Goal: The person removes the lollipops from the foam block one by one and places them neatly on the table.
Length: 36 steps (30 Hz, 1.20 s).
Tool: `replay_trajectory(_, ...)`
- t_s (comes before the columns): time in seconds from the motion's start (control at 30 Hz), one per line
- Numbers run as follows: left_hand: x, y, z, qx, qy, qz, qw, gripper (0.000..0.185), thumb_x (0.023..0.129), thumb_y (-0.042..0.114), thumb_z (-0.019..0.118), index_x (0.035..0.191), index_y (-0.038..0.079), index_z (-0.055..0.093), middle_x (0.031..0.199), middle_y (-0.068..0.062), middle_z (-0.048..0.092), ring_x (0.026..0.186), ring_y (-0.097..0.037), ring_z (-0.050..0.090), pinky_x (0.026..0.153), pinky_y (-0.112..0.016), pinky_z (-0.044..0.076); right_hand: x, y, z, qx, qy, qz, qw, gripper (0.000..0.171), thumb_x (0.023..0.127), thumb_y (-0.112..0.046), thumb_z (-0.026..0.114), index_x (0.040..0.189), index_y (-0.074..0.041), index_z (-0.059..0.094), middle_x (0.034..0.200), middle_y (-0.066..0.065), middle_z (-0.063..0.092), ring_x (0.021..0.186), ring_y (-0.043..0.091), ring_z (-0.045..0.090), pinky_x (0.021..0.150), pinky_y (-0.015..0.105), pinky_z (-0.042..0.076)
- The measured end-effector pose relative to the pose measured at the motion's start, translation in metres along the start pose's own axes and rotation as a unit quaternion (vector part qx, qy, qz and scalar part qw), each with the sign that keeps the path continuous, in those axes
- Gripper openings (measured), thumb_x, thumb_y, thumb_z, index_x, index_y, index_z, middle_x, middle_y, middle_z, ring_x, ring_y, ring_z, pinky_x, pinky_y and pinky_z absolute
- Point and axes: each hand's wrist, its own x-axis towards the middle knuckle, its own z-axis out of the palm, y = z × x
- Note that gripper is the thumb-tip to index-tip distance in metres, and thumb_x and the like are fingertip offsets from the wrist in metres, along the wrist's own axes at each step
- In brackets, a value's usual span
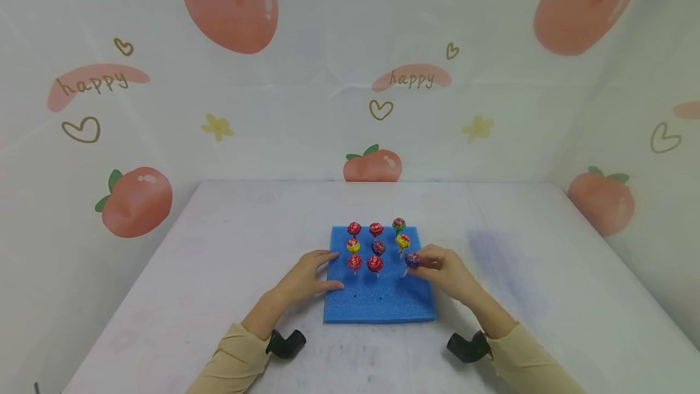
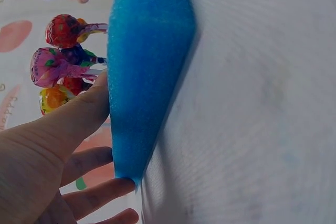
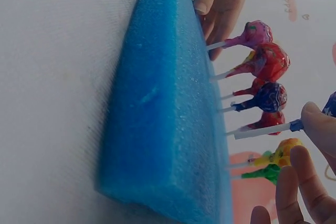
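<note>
A purple-wrapped lollipop point(image 1: 412, 259) is pinched between the thumb and fingers of my right hand point(image 1: 449, 273), over the right side of a blue foam block point(image 1: 377, 312). Its white stick point(image 3: 262, 131) points at the foam, and the lower end shows in the right wrist view. My left hand point(image 1: 303, 277) rests at the block's left edge, thumb and fingers spread and touching the foam. Several wrapped lollipops stand upright in the block in rows, among them a pink one point(image 1: 355, 262), a yellow one point(image 1: 403, 241) and a green-and-red one point(image 1: 398, 224).
The block lies on a white-covered table point(image 1: 246, 217). Small holes point(image 1: 381, 298) show in the foam's front part. Behind the table hangs a white backdrop point(image 1: 306, 108) printed with fruit and hearts. A black wrist mount point(image 1: 469, 347) sits on each sleeve's cuff.
</note>
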Motion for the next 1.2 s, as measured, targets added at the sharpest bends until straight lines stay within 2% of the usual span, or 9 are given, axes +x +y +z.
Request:
replay_trajectory(0.33,0.0,-0.002,0.001,-0.002,-0.002,-0.002,1.0,0.068,0.079,0.036,0.073,0.135,0.007,0.049,0.139,-0.018,0.047,0.132,-0.036,0.041,0.108,-0.052,0.036,0.0,0.001,-0.008,-0.013,0.033,-0.01,0.999,0.015,0.082,-0.006,0.069,0.095,0.002,0.07,0.093,0.015,0.067,0.083,0.002,0.062,0.08,0.037,0.058)
replay_trajectory(0.57,0.001,-0.003,0.002,-0.005,0.0,-0.005,1.0,0.069,0.078,0.037,0.074,0.135,0.007,0.049,0.138,-0.017,0.048,0.131,-0.035,0.041,0.107,-0.052,0.037,-0.002,0.006,-0.016,-0.001,0.041,-0.024,0.999,0.016,0.083,-0.004,0.068,0.096,0.004,0.069,0.094,0.017,0.067,0.084,-0.004,0.058,0.077,0.016,0.053)
replay_trajectory(0.67,0.001,-0.003,0.001,-0.006,0.0,-0.005,1.0,0.069,0.078,0.037,0.074,0.135,0.007,0.049,0.139,-0.018,0.047,0.131,-0.036,0.041,0.107,-0.052,0.037,-0.002,0.007,-0.019,0.007,0.043,-0.022,0.999,0.017,0.083,-0.003,0.067,0.097,0.006,0.068,0.095,0.019,0.067,0.084,-0.006,0.057,0.077,0.013,0.051)
replay_trajectory(0.77,0.001,-0.003,0.001,-0.005,0.0,-0.006,1.0,0.069,0.078,0.037,0.073,0.135,0.007,0.049,0.139,-0.017,0.047,0.132,-0.035,0.041,0.107,-0.052,0.037,-0.003,0.007,-0.022,0.011,0.045,-0.012,0.999,0.017,0.083,-0.002,0.066,0.098,0.006,0.068,0.096,0.021,0.066,0.084,-0.007,0.057,0.079,0.015,0.052)
replay_trajectory(1.0,0.001,-0.004,0.002,-0.002,-0.002,-0.008,1.0,0.069,0.078,0.038,0.073,0.136,0.008,0.049,0.139,-0.017,0.047,0.132,-0.035,0.04,0.107,-0.053,0.037,-0.005,0.013,-0.028,-0.015,0.064,0.017,0.998,0.019,0.084,-0.005,0.067,0.1,0.004,0.069,0.101,0.02,0.067,0.085,-0.009,0.057,0.082,0.034,0.057)
replay_trajectory(1.2,0.002,-0.005,0.003,-0.002,-0.001,-0.007,1.0,0.069,0.078,0.038,0.073,0.136,0.008,0.049,0.14,-0.017,0.047,0.132,-0.035,0.04,0.107,-0.052,0.037,-0.004,0.017,-0.034,-0.023,0.087,0.024,0.996,0.02,0.084,-0.008,0.068,0.099,0.005,0.069,0.101,0.021,0.068,0.086,-0.004,0.061,0.082,0.031,0.057)
